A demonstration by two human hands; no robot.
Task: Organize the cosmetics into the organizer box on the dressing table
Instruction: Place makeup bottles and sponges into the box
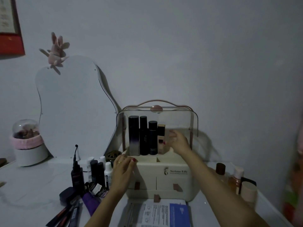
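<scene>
One cream organizer box (pixel 164 174) stands toward the back of the white counter (pixel 32 185), its clear domed lid (pixel 180 118) raised and a pink handle (pixel 155 101) across the top. Inside its upper compartment four items stand upright in a row along the left: three tall dark bottles (pixel 144 135) side by side, then one shorter foundation bottle (pixel 161 138) with a dark cap just right of them. The box front shows three drawer pulls (pixel 177 187), two side by side above and one lower down. The right hand (pixel 177 141) reaches into the open compartment beside the foundation bottle, its fingers loosely curled; whether they grip anything I cannot tell. The left hand (pixel 123 167) lies flat against the box's front left corner, fingers together, holding nothing. Left of the box a cluster of small bottles (pixel 96 169) stands on the counter, five or so, white-capped and dark-capped mixed, with one dark tube (pixel 77 176) in front of them. Nearer the camera lie one dark compact (pixel 67 193), one purple tube (pixel 90 205) and several slim pencils (pixel 65 213), too blurred to count. Two printed sachets (pixel 164 213) lie flat in front of the box. Right of the box stand one brown-capped bottle (pixel 220 169), one orange bottle (pixel 235 179) and one pale cylindrical jar (pixel 248 190). One wavy mirror (pixel 70 104) leans on the wall at the left.
</scene>
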